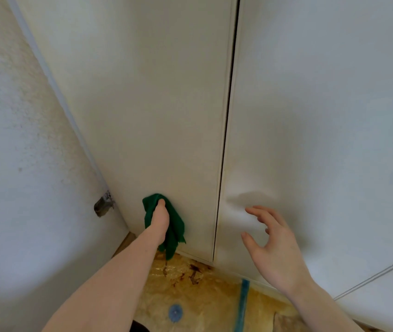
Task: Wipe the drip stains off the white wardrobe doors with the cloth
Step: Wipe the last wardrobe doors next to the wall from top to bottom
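Left hand (160,218) grips the green cloth (174,226) low on the left wardrobe door (142,104); right hand (272,245) hovers released; no drip stains show, so wiping seems nearly finished.

Green cloth (166,226) against wardrobe door (147,116)

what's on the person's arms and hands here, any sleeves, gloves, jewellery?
Nothing worn that the head view shows. The left hand and right hand are bare, no gloves, no rings visible. Both forearms are bare right to the frame edge, no sleeves, watch or bands. A dark patch at the bottom edge may be clothing, too little shows to tell.
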